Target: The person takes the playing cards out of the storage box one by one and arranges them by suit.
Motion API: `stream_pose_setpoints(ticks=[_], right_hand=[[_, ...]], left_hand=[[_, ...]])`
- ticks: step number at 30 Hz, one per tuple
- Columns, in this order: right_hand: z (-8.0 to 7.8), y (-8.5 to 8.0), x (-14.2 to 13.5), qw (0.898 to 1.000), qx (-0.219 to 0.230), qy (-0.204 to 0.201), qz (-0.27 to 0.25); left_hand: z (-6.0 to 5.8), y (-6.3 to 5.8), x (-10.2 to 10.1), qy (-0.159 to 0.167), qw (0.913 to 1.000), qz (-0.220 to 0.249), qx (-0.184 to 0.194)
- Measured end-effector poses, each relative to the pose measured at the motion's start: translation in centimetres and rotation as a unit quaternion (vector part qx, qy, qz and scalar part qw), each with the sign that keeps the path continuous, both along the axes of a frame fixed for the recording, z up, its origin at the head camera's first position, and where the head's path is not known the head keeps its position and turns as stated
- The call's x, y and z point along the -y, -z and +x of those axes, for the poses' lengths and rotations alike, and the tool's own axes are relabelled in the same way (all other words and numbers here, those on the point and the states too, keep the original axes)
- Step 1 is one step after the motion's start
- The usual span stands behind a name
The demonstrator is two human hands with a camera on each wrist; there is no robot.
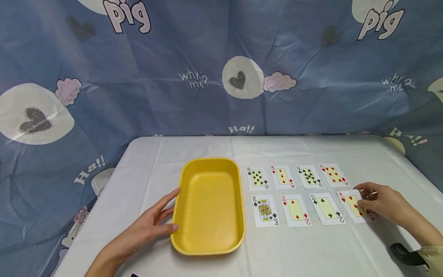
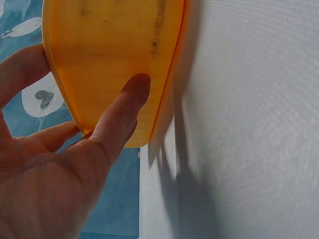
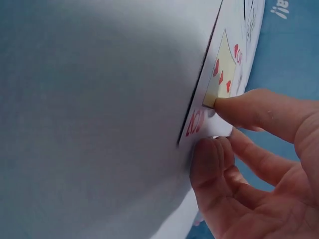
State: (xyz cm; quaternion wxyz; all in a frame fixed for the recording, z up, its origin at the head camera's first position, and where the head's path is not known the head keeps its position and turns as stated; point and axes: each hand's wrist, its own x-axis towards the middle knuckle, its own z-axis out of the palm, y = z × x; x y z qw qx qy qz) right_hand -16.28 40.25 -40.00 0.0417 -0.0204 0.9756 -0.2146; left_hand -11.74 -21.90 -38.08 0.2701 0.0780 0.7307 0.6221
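My left hand (image 1: 147, 227) touches the left side of a yellow plastic tray (image 1: 175, 231), fingers spread. In the left wrist view the thumb (image 2: 122, 107) lies almost straight against the tray's outer wall (image 2: 112, 45). At the near right end of two rows of face-up playing cards, my right hand (image 1: 387, 202) pinches the corner of a hearts card (image 1: 350, 204). Its thumb (image 3: 249, 109) presses on the card's face in the right wrist view, with fingertips at the edge below. The thumb and fingers hide part of this card.
Beside the held card lie a two of clubs (image 1: 327, 209), a two of diamonds (image 1: 296, 211) and a king of spades (image 1: 265, 211). Behind them runs another row, including an eight of spades (image 1: 257, 179). A printed blue cloth (image 1: 207, 107) hangs behind the white-covered table (image 1: 294, 254).
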Motion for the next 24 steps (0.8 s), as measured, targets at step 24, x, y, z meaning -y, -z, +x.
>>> stream_pose_setpoints(ticks=[24], right_hand=[[-0.2, -2.7, 8.9, 0.969, -0.235, -0.075, 0.009]], left_hand=[[-1.1, -2.3, 0.3, -0.055, 0.8726, -0.373, -0.311]])
